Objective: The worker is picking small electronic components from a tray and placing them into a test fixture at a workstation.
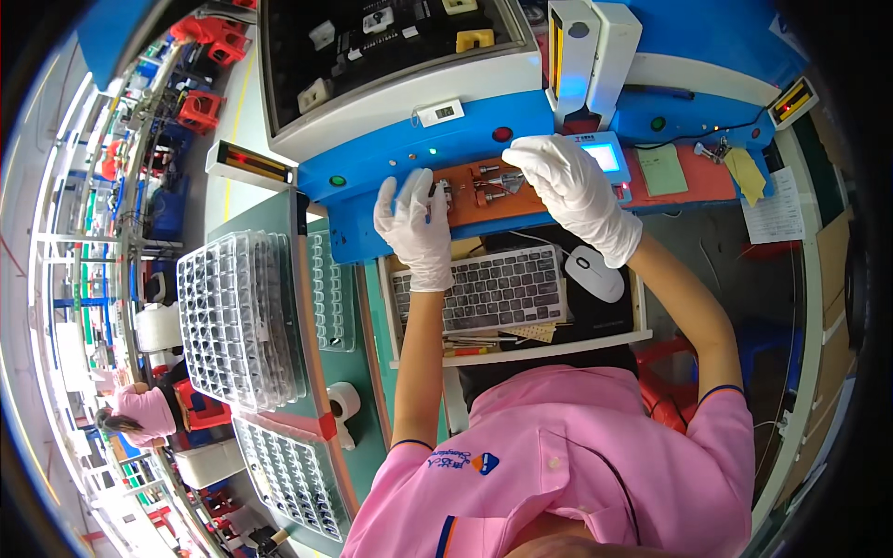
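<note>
My left hand (414,231), in a white glove, reaches over the left end of an orange-brown work plate (460,212) on a blue machine. Its thumb and fingers curl around a small dark thing I cannot make out, beside a metal clamp (446,192). My right hand (579,197), also gloved, is raised over the plate's right side. Its fingers are pressed together toward the tips; whatever they hold, if anything, is hidden. Between the hands a metal fixture (498,186) sits on the plate.
Below the plate, a drawer holds a keyboard (502,288) and a white mouse (595,273). A small lit screen (603,156) stands behind my right hand. Stacked clear trays (237,321) and another parts tray (290,474) lie left. White sensor posts (609,65) rise behind.
</note>
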Demonstrator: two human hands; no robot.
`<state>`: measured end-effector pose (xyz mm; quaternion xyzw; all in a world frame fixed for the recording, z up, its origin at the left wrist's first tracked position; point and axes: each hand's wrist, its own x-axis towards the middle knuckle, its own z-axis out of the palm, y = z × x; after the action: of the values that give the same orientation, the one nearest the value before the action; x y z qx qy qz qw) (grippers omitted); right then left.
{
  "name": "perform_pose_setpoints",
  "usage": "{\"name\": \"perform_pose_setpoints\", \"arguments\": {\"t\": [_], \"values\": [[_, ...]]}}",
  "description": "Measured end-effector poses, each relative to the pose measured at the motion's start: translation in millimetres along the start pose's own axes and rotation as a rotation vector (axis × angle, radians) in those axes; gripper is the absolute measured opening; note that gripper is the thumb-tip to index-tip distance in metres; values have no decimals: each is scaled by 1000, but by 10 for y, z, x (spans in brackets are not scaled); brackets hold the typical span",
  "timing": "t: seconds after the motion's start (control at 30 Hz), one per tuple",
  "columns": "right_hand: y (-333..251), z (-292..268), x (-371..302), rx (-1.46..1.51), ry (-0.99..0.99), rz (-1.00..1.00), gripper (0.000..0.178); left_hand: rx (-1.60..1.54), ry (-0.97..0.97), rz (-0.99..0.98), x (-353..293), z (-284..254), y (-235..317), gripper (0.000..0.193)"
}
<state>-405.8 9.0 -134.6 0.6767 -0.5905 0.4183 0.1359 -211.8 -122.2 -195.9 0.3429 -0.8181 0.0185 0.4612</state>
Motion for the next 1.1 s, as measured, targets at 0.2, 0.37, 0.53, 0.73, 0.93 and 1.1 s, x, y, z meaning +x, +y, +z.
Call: {"name": "perform_pose_setpoints", "arguments": {"t": [0.2, 0.37, 0.53, 0.73, 0.93, 1.1], "values": [[81, -77, -178, 99, 40, 142, 25, -75, -33, -99, 6, -52, 68, 33], [50, 212, -88, 430, 78, 230, 21, -116, -81, -149, -45, -5, 63, 30], [-46, 534, 107, 861, -222, 439, 14, -99, -113, -110, 72, 3, 36, 30], [167, 623, 1081, 729, 37, 311, 14, -203, -41, 56, 820, -206, -5, 53], [1074, 1530, 2562, 624, 428, 322, 15, -231, -206, 77, 2538, 636, -475, 30], [1748, 1975, 2626, 180, 423, 377, 16, -28, -478, 336, 2766, 1402, -894, 33]]}}
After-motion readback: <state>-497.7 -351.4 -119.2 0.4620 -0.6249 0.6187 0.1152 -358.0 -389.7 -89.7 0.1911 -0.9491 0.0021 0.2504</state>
